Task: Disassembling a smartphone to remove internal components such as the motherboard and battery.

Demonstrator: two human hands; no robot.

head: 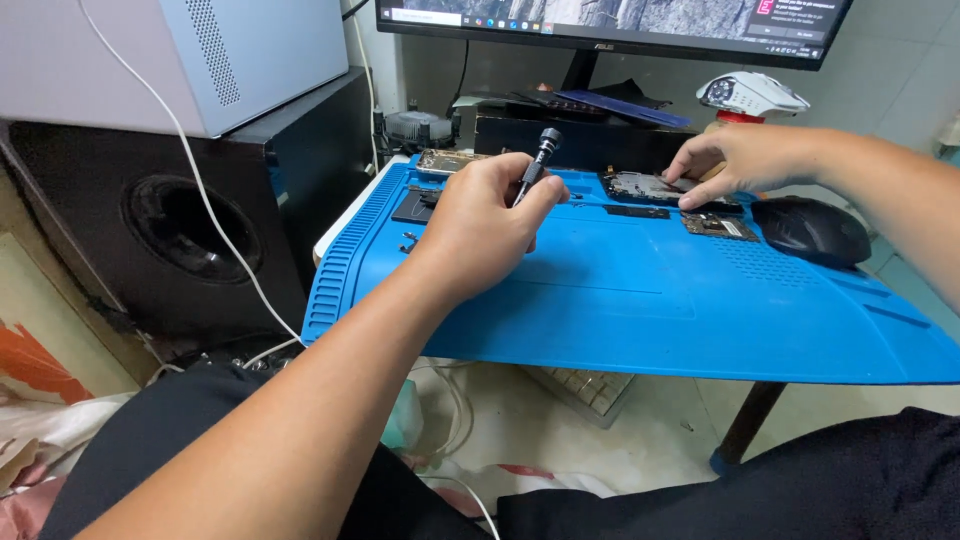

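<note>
My left hand (480,225) is closed around a small black screwdriver (540,155), its handle sticking up above my fingers, over the blue repair mat (620,300). My right hand (745,160) reaches to the mat's far edge, fingertips resting on a dark circuit board (640,186). A smaller board (720,227) lies just in front of that hand. A dark flat part (412,207) and a few tiny pieces (408,241) lie to the left of my left hand.
A black computer mouse (812,230) sits at the mat's right. Behind are a monitor (610,25), a white gadget (752,94) and a phone frame (445,160). A black speaker (190,225), a grey case (200,55) and a white cable (215,215) stand at the left.
</note>
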